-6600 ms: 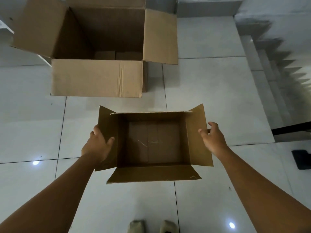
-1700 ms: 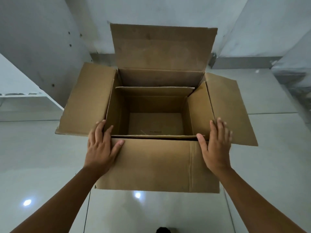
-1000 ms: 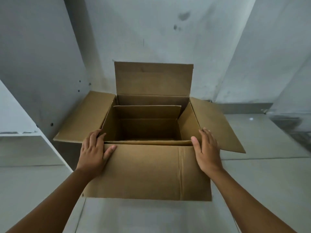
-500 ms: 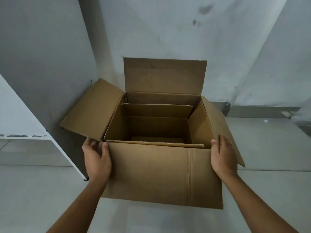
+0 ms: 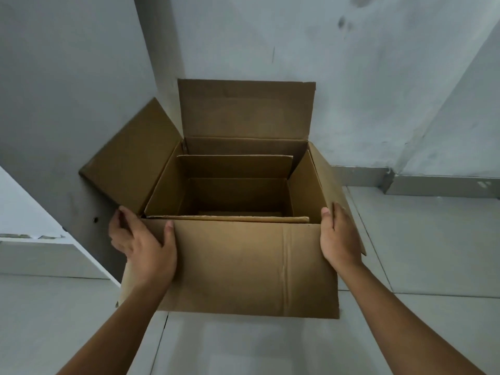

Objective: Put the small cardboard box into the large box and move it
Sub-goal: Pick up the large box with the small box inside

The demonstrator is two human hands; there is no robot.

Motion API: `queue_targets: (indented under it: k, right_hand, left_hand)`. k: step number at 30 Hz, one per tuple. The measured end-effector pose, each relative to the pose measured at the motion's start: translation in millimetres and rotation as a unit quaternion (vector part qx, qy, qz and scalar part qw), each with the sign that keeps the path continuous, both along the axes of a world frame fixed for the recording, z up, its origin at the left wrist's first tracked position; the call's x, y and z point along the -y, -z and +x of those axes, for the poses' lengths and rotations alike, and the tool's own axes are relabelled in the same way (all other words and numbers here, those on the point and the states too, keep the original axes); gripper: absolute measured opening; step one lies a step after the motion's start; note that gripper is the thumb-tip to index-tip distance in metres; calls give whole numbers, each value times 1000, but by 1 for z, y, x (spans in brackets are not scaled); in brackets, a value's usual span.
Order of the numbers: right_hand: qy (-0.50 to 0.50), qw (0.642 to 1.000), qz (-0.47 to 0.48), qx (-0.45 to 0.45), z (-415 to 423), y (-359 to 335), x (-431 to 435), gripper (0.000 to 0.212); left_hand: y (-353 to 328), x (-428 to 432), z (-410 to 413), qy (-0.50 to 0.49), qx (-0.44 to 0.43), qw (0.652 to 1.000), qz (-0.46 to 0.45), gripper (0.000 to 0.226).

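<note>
The large brown cardboard box [image 5: 243, 266] fills the middle of the view with its top flaps open. The small cardboard box [image 5: 238, 169] sits inside it, also open, its flaps standing against the inner walls. My left hand [image 5: 143, 244] grips the large box's near left corner, fingers round the side and thumb on the front face. My right hand [image 5: 339, 239] presses flat on its near right corner, over the folded-down right flap. The box's underside is hidden.
A grey wall [image 5: 270, 36] rises just behind the box, with a corner at the left. A white slanted panel [image 5: 24, 212] stands at the left edge. Pale floor tiles [image 5: 419, 253] spread to the right and below.
Both hands have shifted from the front face to the two near corners. The box has come a little closer and its left flap has tilted up against the wall.
</note>
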State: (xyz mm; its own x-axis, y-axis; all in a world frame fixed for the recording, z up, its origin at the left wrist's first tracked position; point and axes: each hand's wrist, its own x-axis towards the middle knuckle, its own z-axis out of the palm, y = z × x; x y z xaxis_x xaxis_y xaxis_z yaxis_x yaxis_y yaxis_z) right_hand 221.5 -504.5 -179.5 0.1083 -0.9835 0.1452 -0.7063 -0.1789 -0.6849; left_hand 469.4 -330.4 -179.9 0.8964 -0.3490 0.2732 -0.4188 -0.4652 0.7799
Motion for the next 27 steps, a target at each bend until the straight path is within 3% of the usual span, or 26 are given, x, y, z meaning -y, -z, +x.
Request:
queue_targets:
  k: [3, 7, 16, 20, 27]
  right_hand:
    - [-5, 1000, 2, 11, 18, 1, 5, 51]
    - [-31, 998, 42, 34, 33, 2, 15, 58]
    - [-88, 978, 187, 42, 58, -7, 64, 64]
    - [-101, 974, 197, 52, 65, -9, 73, 61]
    - [-154, 972, 178, -16, 71, -13, 89, 54]
  left_hand:
    - [1, 5, 6, 73, 106, 988, 80, 69]
    - [2, 15, 34, 194, 138, 957, 166, 60]
    - [0, 25, 88, 232, 247, 916, 215, 55]
    - [5, 34, 96, 211, 277, 915, 207, 49]
    - [13, 50, 111, 212, 284, 912, 203, 46]
